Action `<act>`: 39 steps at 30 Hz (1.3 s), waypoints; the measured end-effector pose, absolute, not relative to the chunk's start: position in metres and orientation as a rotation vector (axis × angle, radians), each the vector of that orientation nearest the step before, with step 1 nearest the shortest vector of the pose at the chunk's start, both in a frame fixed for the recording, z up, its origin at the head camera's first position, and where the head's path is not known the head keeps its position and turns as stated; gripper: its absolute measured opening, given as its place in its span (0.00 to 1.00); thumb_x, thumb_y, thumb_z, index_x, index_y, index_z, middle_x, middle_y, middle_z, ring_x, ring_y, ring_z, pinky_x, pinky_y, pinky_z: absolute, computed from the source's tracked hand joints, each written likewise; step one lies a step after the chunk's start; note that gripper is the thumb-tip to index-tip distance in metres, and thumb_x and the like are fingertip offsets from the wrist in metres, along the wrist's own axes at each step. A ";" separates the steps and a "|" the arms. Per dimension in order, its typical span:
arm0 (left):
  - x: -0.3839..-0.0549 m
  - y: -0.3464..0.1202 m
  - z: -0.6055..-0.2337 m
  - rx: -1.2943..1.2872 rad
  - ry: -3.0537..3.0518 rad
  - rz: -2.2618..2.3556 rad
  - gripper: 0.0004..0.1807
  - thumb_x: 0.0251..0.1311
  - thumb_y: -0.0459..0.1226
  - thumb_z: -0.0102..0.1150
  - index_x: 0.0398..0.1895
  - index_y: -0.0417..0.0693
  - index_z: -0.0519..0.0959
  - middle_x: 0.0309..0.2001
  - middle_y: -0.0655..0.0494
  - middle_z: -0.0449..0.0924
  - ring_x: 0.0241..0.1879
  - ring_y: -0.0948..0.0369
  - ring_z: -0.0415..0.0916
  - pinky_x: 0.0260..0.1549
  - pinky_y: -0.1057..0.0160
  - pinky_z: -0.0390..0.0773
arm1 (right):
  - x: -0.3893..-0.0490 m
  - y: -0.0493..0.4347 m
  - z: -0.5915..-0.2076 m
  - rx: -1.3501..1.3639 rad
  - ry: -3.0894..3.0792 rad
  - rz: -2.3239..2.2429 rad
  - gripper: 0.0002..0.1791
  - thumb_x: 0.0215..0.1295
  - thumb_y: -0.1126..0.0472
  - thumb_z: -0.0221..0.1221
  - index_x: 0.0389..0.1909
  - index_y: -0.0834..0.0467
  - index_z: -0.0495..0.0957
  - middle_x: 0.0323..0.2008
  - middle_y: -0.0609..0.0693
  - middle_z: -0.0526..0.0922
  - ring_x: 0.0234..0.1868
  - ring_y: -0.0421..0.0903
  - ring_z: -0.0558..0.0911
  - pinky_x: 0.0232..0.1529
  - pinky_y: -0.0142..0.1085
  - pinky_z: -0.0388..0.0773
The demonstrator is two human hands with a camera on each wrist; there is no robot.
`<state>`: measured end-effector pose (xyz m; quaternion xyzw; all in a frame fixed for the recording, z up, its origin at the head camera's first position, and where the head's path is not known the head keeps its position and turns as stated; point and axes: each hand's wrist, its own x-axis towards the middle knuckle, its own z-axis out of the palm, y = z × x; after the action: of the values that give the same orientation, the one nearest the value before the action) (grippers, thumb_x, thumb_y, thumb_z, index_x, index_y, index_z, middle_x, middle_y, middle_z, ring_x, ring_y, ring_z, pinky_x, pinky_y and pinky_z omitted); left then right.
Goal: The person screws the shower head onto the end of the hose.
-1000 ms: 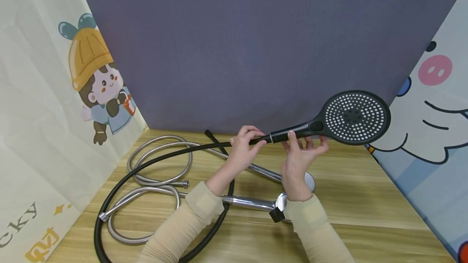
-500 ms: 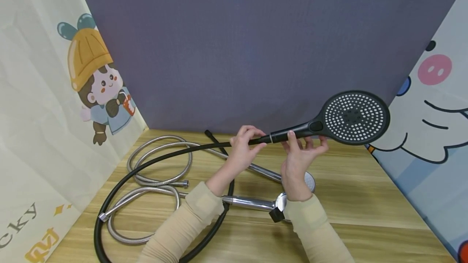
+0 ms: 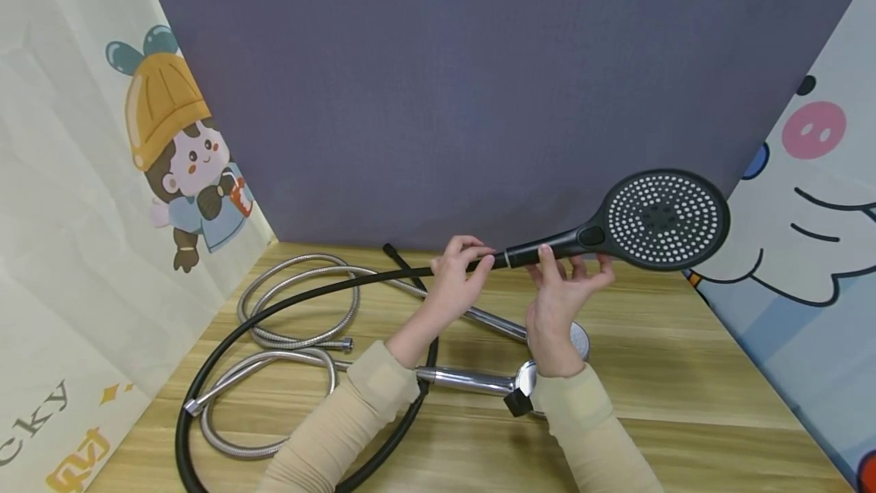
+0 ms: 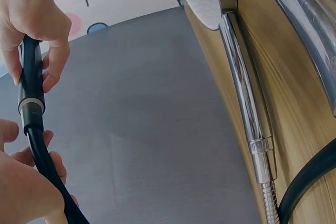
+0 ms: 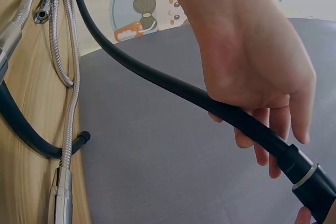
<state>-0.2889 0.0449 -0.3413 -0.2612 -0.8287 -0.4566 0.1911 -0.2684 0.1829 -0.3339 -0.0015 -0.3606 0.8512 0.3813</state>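
A black shower head (image 3: 667, 219) with a round, white-dotted spray face is held above the table, handle pointing left. My right hand (image 3: 561, 310) grips its handle, thumb in front and fingers behind. From the handle's end runs a black shower hose (image 3: 301, 297), which loops wide to the left. Beside the joint, my left hand (image 3: 457, 280) holds the hose on its fingers, the thumb lifted a little off it. In the right wrist view a hose nut (image 5: 294, 163) meets the handle at a pale ring.
Two chrome hand showers, one in front (image 3: 472, 381) and one behind (image 3: 499, 322), lie on the wooden table (image 3: 684, 379) under my hands. Their metal hoses (image 3: 239, 450) coil at the left, overlapped by the black hose. A grey panel (image 3: 479, 97) stands behind.
My left thumb has moved up and slightly left along the hose end. The shower head and my right hand stay in place.
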 end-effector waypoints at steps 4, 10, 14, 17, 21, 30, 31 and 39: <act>-0.290 0.046 -0.342 -0.730 -2.316 -1.241 0.15 0.68 0.43 0.50 0.45 0.43 0.81 0.54 0.50 0.71 0.52 0.56 0.71 0.47 0.52 0.56 | -0.268 0.183 -0.333 -0.005 -0.912 2.175 0.42 0.52 0.70 0.67 0.60 0.46 0.50 0.48 0.56 0.68 0.34 0.46 0.78 0.35 0.38 0.82; -0.290 0.046 -0.341 -0.729 -2.322 -1.226 0.15 0.67 0.43 0.52 0.45 0.43 0.82 0.54 0.50 0.72 0.52 0.55 0.71 0.46 0.52 0.56 | -0.268 0.182 -0.333 -0.003 -0.898 2.180 0.42 0.52 0.71 0.66 0.59 0.45 0.50 0.47 0.56 0.68 0.34 0.46 0.77 0.35 0.38 0.82; -0.290 0.045 -0.341 -0.729 -2.340 -1.217 0.14 0.66 0.44 0.53 0.46 0.46 0.81 0.55 0.53 0.71 0.53 0.57 0.70 0.46 0.53 0.56 | -0.268 0.182 -0.333 0.000 -0.901 2.176 0.42 0.53 0.71 0.66 0.60 0.45 0.50 0.47 0.56 0.68 0.34 0.46 0.78 0.35 0.38 0.82; -0.290 0.045 -0.342 -0.727 -2.340 -1.216 0.14 0.65 0.44 0.54 0.47 0.48 0.81 0.54 0.55 0.71 0.53 0.58 0.70 0.46 0.54 0.56 | -0.268 0.182 -0.333 0.002 -0.903 2.174 0.42 0.53 0.71 0.66 0.60 0.45 0.50 0.48 0.56 0.68 0.33 0.46 0.77 0.35 0.38 0.82; -0.291 0.045 -0.343 -0.720 -2.324 -1.242 0.13 0.63 0.44 0.56 0.46 0.50 0.81 0.54 0.56 0.71 0.52 0.59 0.70 0.46 0.54 0.55 | -0.268 0.181 -0.333 0.004 -0.908 2.171 0.42 0.53 0.70 0.66 0.60 0.45 0.50 0.48 0.56 0.68 0.34 0.46 0.77 0.35 0.39 0.82; -0.288 0.045 -0.342 -0.708 -2.296 -1.288 0.12 0.58 0.41 0.62 0.45 0.52 0.80 0.52 0.56 0.72 0.51 0.58 0.70 0.45 0.55 0.55 | -0.268 0.181 -0.333 0.009 -0.902 2.176 0.42 0.53 0.71 0.66 0.60 0.45 0.50 0.48 0.55 0.68 0.34 0.46 0.77 0.36 0.39 0.82; -0.288 0.045 -0.342 -0.706 -2.292 -1.294 0.12 0.57 0.41 0.63 0.44 0.53 0.80 0.51 0.57 0.72 0.51 0.58 0.70 0.45 0.55 0.55 | -0.267 0.181 -0.333 0.011 -0.900 2.178 0.42 0.53 0.71 0.66 0.60 0.45 0.50 0.47 0.55 0.68 0.34 0.46 0.76 0.36 0.40 0.82; -0.288 0.045 -0.341 -0.706 -2.272 -1.322 0.13 0.56 0.41 0.64 0.44 0.54 0.79 0.50 0.56 0.71 0.50 0.55 0.70 0.45 0.54 0.55 | -0.267 0.180 -0.333 0.012 -0.903 2.178 0.43 0.53 0.71 0.66 0.60 0.45 0.49 0.47 0.55 0.68 0.34 0.46 0.77 0.36 0.40 0.82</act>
<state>-0.2877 0.0449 -0.3412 -0.2537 -0.8163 -0.4752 0.2084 -0.2668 0.1803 -0.3327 0.0047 -0.3539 0.8537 0.3820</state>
